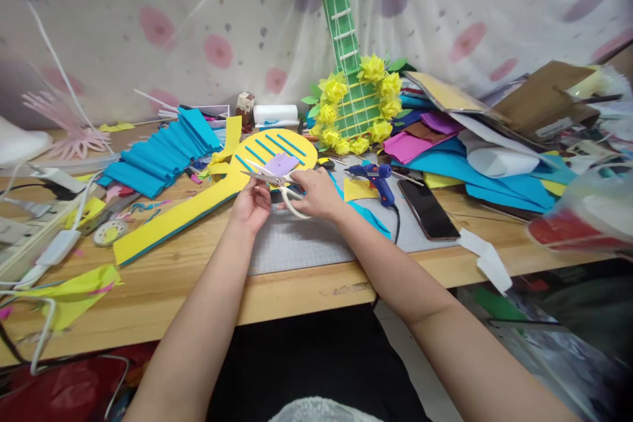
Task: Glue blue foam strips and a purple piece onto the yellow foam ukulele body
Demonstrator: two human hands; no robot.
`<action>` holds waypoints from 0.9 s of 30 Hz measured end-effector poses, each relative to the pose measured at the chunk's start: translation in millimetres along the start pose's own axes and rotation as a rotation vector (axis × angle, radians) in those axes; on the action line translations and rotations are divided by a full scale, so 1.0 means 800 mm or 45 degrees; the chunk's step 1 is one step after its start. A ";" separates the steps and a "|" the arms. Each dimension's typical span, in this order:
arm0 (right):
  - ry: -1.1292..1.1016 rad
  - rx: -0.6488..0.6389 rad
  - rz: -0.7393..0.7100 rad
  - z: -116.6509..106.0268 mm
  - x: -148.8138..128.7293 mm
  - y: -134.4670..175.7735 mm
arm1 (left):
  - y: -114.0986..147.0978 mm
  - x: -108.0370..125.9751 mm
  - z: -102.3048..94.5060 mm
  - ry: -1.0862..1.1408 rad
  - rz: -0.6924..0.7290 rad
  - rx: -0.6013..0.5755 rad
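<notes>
My right hand [319,192] grips a pair of scissors [293,206] with white handles. The blades are spread apart and point left, over the yellow board. My left hand [253,203] is palm up with curled fingers at the blades; whatever is between its fingertips is hidden. Just behind the blades shows a small purple piece [281,163], perhaps paper, and I cannot tell whether it is held or lying down. Below and beyond both hands is a yellow guitar-shaped cutout [173,224] with blue edging and blue strips on its round end.
A grey cutting mat [301,244] lies beneath my hands. To the right are a blue glue gun [378,181] and a black phone [428,208]. Behind stands a green guitar [341,26] with yellow flowers. Pleated blue paper [158,155], stacked coloured sheets [440,158] and a power strip [30,231] surround them.
</notes>
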State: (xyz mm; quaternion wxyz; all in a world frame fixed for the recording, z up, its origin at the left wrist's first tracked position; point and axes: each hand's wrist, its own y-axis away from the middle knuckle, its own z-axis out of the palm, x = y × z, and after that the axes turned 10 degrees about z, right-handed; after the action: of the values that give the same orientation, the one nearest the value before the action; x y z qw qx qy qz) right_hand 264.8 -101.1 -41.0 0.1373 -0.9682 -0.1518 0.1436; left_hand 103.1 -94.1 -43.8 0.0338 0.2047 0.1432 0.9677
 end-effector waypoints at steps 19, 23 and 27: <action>0.018 0.006 0.033 0.003 0.004 0.002 | 0.005 -0.003 0.002 -0.023 0.006 0.039; 0.044 0.042 0.065 0.007 0.007 0.001 | 0.005 -0.002 0.003 -0.054 0.001 0.043; 0.002 0.076 0.184 0.012 0.010 0.002 | 0.001 -0.005 -0.001 -0.275 0.116 -0.082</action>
State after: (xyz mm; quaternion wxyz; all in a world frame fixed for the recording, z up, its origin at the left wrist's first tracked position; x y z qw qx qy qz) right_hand 269.6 -98.0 -52.1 0.1554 -0.9723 -0.0772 0.1567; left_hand 106.4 -95.7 -45.9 0.0116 0.3128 0.0981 0.9447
